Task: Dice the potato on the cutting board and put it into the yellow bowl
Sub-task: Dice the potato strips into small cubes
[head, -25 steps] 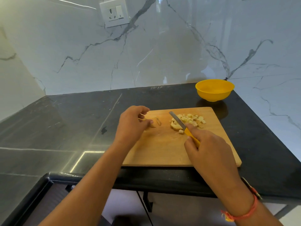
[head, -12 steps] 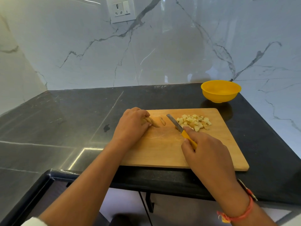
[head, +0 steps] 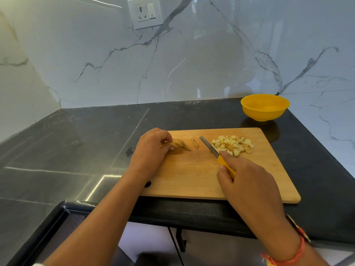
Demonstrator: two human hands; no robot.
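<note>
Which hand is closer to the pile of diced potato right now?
Right. The right hand, holding the knife, is at the near edge of the pile, forefinger touching it. The left hand grips potato slices well to the pile's left.

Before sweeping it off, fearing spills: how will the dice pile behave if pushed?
The dice pile is loose small cubes, so it would probably spread, not slide as one. Flat-sided pieces should hardly roll. Cut faces may stick to the board.
</note>
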